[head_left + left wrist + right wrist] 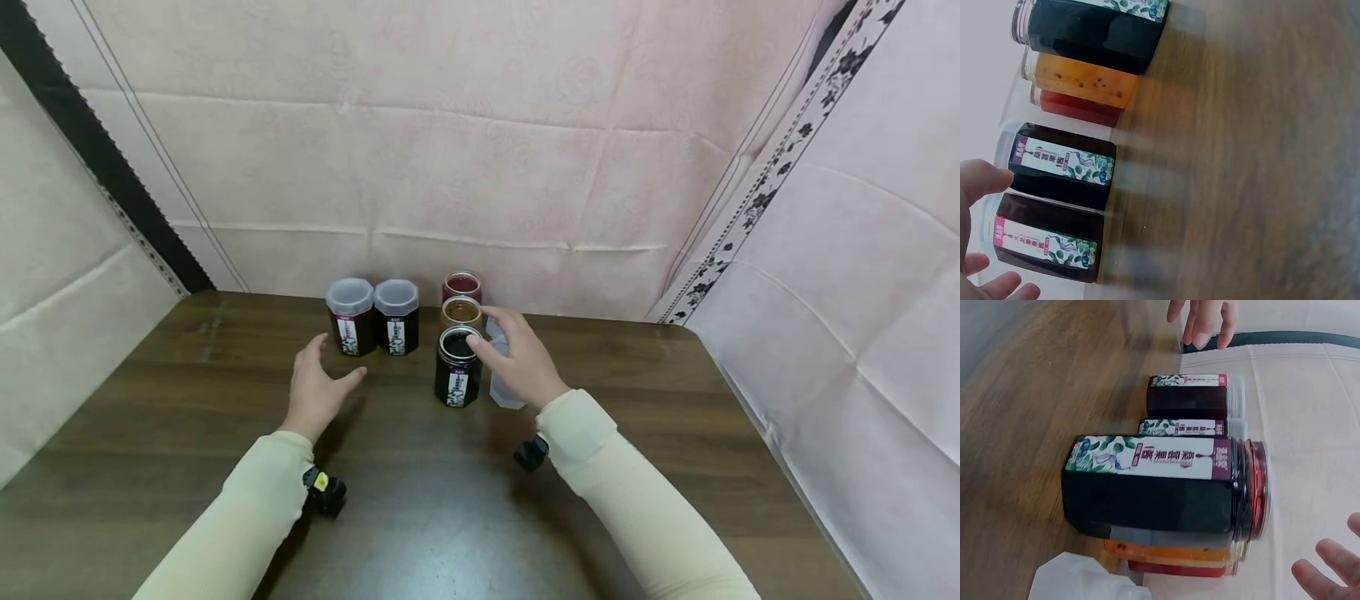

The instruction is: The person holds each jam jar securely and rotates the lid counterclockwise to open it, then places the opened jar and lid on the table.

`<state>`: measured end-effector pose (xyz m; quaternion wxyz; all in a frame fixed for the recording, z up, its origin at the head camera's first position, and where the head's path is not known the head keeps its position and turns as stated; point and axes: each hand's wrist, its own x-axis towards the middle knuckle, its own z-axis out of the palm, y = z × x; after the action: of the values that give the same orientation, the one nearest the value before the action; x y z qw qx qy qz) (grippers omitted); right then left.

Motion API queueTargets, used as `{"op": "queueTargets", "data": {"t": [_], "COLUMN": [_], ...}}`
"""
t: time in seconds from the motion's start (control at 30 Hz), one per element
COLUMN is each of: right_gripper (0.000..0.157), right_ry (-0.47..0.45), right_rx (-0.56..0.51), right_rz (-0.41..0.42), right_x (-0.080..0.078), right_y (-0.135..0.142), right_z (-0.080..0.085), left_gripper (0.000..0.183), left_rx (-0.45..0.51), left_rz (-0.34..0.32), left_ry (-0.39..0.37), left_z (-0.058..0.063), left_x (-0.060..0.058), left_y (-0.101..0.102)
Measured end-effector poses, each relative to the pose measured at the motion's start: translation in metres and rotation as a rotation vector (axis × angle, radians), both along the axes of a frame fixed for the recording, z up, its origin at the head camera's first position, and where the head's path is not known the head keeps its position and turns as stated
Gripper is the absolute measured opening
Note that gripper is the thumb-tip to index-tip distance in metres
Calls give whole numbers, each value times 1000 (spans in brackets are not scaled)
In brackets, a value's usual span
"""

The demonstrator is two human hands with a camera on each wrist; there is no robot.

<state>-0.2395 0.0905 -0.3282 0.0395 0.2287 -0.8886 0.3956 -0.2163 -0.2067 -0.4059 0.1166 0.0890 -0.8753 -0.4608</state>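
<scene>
My left hand (315, 392) hovers just in front of two dark jam jars at the back, thumb and fingers spread around nothing. One is the pink-labelled jar (352, 333), the other a purple-labelled jar (397, 332); both wear translucent lids. To their right, three lidless jars stand in a row running away from me: a dark jar (457, 379) in front, an amber jar (461, 312) behind it and a red jar (462, 285) at the back. My right hand (521, 358) is beside the front dark jar, fingers apart, and in the right wrist view its fingertips (1319, 578) are clear of the rim.
Loose translucent lids (507, 392) lie to the right of the lidless jars, partly hidden under my right hand. A pale cloth wall (480, 183) rises behind the brown table (420, 517). More cloth (847, 275) hangs along the right side.
</scene>
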Motion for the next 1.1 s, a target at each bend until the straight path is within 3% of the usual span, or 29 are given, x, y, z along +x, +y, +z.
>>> {"op": "queueTargets", "data": {"t": [0.63, 1.1], "right_gripper": [61, 64], "right_ry": [68, 42], "right_rx": [49, 89], "right_rz": [34, 48], "right_x": [-1, 0], "right_y": [-24, -37], "right_z": [6, 8], "left_gripper": [83, 83], "left_rx": [2, 25], "left_rz": [-14, 10], "left_ry": [-28, -28], "left_z": [1, -3], "left_x": [-11, -19], "left_y": [-3, -5]}}
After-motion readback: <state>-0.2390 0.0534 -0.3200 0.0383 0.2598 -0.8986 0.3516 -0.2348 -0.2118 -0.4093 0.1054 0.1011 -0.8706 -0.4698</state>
